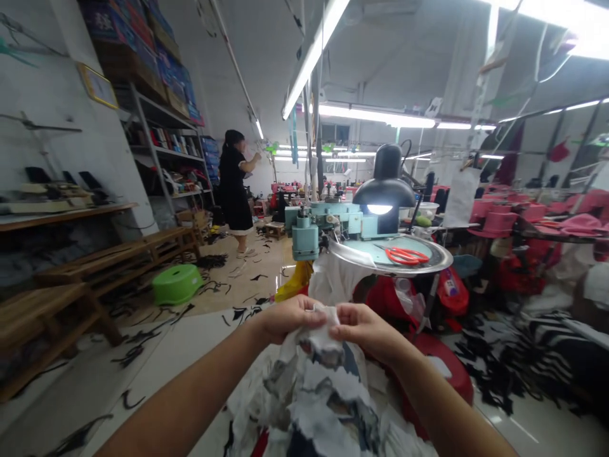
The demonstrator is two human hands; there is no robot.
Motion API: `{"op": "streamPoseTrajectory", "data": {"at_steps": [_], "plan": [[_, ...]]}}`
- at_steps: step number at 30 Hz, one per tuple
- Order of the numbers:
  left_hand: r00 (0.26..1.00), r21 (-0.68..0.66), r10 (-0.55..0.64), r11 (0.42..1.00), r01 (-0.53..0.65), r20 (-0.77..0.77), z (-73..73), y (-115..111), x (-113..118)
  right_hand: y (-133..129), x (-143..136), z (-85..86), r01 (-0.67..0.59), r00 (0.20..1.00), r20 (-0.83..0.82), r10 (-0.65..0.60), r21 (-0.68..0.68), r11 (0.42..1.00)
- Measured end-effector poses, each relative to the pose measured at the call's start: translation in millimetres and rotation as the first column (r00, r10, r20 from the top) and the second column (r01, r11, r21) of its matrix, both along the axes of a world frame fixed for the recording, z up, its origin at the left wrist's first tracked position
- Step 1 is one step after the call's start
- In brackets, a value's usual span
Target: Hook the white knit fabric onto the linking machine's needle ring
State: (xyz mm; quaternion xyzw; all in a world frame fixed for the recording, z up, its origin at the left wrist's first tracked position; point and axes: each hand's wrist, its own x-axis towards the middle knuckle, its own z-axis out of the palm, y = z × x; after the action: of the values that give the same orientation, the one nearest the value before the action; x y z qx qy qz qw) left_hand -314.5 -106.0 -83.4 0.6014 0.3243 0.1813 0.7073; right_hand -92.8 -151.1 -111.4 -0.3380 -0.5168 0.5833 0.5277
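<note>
Both my hands pinch a piece of white fabric [326,336] in front of me. My left hand [292,317] has its fingers closed on the left edge, and my right hand [364,327] grips the right edge close beside it. Below them lies a heap of white and dark fabric pieces [328,406], which the held piece hangs down towards. Just beyond my hands stands a pale green sewing machine [333,222] with a round plate [352,251]. Red-handled scissors [406,255] rest on that plate, under a lit black lamp [386,178].
A person [235,190] in dark clothes stands farther back on the left. A green stool [177,284] and wooden benches [61,298] line the left side, with dark scraps over the floor. Pink fabric pieces [504,216] are piled on the right. A red stool [445,365] is near my right forearm.
</note>
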Motion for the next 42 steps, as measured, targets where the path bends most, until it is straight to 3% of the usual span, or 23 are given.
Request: {"op": "streamPoseTrajectory", "data": {"at_steps": [4, 8, 11, 17, 20, 21, 23, 25, 27, 29, 31, 34, 38, 42], "plan": [[0.996, 0.037, 0.018, 0.999, -0.015, -0.091, 13.9, 11.1, -34.5, 5.6, 20.8, 0.7, 0.048, 0.999, -0.008, -0.048, 0.023, 0.999], [0.979, 0.135, 0.183, 0.976, -0.170, -0.088, 23.4, 14.4, -82.8, 15.3, 36.1, 4.6, 0.102, 0.995, 0.012, -0.102, 0.049, 0.994], [0.954, 0.208, 0.295, 0.938, -0.278, -0.056, 25.5, 7.9, -105.4, 22.7, 24.8, 5.4, 0.095, 0.993, 0.056, -0.100, 0.075, 0.993], [0.870, 0.377, 0.490, 0.815, -0.440, -0.045, 24.7, -9.1, -125.5, 35.5, -13.8, 10.1, 0.041, 0.986, 0.153, -0.065, 0.150, 0.988], [0.780, 0.546, 0.623, 0.672, -0.500, -0.052, 33.3, -11.0, -139.3, 41.6, -23.2, 20.1, -0.003, 0.975, 0.216, -0.044, 0.212, 0.977], [0.735, 0.620, 0.677, 0.594, -0.513, -0.040, 40.2, -10.2, -146.3, 43.0, -24.8, 26.7, -0.021, 0.973, 0.228, -0.034, 0.232, 0.973], [0.617, 0.774, 0.787, 0.376, -0.510, 0.024, 61.3, -6.9, -164.3, 44.0, -27.0, 46.5, -0.035, 0.949, 0.305, -0.072, 0.334, 0.942], [0.477, 0.887, 0.868, 0.107, -0.449, 0.136, 90.8, -2.7, -185.3, 42.3, -29.9, 74.2, -0.001, 0.831, 0.463, -0.308, 0.554, 0.832], [0.354, 0.935, 0.902, -0.124, -0.334, 0.246, 124.0, 2.5, -205.6, 40.5, -35.6, 105.5, 0.030, 0.581, 0.508, -0.636, 0.768, 0.640], [0.272, 0.945, 0.913, -0.255, -0.204, 0.305, 154.4, 10.0, -221.8, 42.8, -44.4, 134.1, 0.074, 0.411, 0.456, -0.789, 0.846, 0.527], [0.218, 0.947, 0.922, -0.307, -0.093, 0.320, 177.4, 19.5, -231.8, 50.0, -53.9, 154.4, 0.115, 0.344, 0.441, -0.829, 0.857, 0.503], [0.177, 0.945, 0.931, -0.327, 0.024, 0.318, 195.8, 31.5, -235.8, 61.6, -63.5, 165.8, 0.141, 0.291, 0.448, -0.845, 0.854, 0.501], [0.177, 0.937, 0.931, -0.338, 0.090, 0.319, 199.7, 35.7, -229.6, 64.5, -63.1, 159.9, 0.168, 0.298, 0.433, -0.851, 0.853, 0.494], [0.221, 0.945, 0.925, -0.323, 0.038, 0.308, 199.6, 38.7, -222.4, 60.2, -56.5, 152.5, 0.192, 0.337, 0.421, -0.842, 0.845, 0.500]]}}
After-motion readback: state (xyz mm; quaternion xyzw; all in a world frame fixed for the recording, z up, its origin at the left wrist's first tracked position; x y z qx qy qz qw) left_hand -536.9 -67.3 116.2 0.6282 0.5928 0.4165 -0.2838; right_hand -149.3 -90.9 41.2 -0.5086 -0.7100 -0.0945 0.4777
